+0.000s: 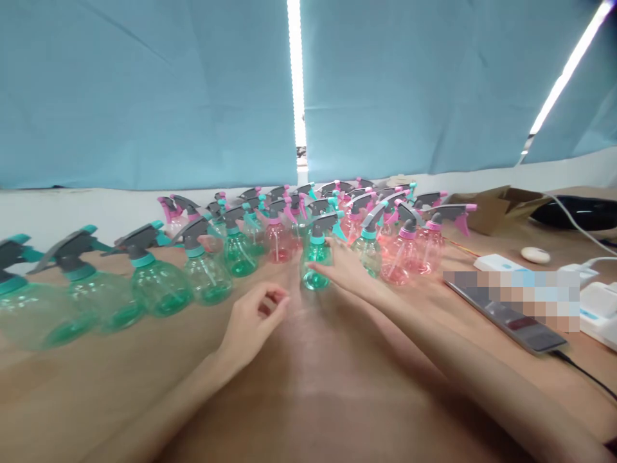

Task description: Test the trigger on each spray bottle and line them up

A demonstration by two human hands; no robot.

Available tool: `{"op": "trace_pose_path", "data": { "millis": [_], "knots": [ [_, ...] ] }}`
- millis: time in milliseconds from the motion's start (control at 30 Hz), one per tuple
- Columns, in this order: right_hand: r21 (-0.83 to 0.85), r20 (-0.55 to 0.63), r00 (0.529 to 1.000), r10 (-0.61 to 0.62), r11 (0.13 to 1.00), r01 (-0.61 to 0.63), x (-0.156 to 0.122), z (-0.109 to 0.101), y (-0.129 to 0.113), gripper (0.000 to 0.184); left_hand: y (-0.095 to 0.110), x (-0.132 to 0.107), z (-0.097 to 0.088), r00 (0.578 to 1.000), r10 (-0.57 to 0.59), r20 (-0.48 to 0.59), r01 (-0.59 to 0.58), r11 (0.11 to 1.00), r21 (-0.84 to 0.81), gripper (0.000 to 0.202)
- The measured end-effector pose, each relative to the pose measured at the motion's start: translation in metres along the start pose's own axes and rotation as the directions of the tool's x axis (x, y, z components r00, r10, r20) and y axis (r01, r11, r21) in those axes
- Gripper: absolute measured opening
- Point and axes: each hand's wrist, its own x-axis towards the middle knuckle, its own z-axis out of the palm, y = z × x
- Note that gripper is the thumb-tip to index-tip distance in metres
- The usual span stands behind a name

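Many small spray bottles stand crowded on a brown table [308, 386], green ones on the left and pink ones [400, 260] on the right. My right hand [344, 267] reaches forward and wraps around a green spray bottle [315, 260] with a grey trigger head at the front of the group. My left hand [255, 318] rests on the table nearer to me, fingers loosely curled, holding nothing. A row of green bottles [161, 283] runs to its left.
A phone or tablet [506, 315] with a cable lies to the right, beside white boxes [598, 308] and a white mouse [535, 255]. A brown cardboard box [501, 206] sits at the back right. Blue curtains [144, 96] hang behind the table.
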Motion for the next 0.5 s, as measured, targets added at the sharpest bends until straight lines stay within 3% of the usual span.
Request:
{"op": "trace_pose_path", "data": {
  "millis": [100, 200, 267, 367, 500],
  "knots": [
    [0.098, 0.092, 0.984, -0.152, 0.985, 0.143, -0.013, -0.003, -0.006, 0.069, 0.006, 0.012, -0.008, 0.994, -0.09, -0.06, 0.086, 0.993, -0.075, 0.022],
    [0.232, 0.194, 0.944, -0.267, 0.948, 0.22, -0.032, -0.008, -0.019, 0.07, 0.01, 0.027, -0.017, 0.994, -0.091, -0.065, 0.078, 0.979, -0.187, 0.047],
    [0.332, 0.266, 0.894, -0.36, 0.905, 0.266, -0.045, -0.012, -0.029, 0.067, 0.014, 0.034, -0.025, 0.998, -0.042, 0.037, 0.052, 0.952, -0.302, 0.058],
    [0.459, 0.344, 0.794, -0.501, 0.828, 0.323, -0.061, -0.016, -0.045, 0.06, 0.022, 0.036, -0.035, 0.986, 0.051, 0.157, 0.023, 0.9, -0.436, 0.058],
    [0.463, 0.327, 0.745, -0.582, 0.786, 0.41, -0.07, -0.014, -0.058, 0.063, 0.025, 0.026, -0.038, 0.973, 0.069, 0.219, 0.063, 0.837, -0.543, 0.053]
  ]
}}
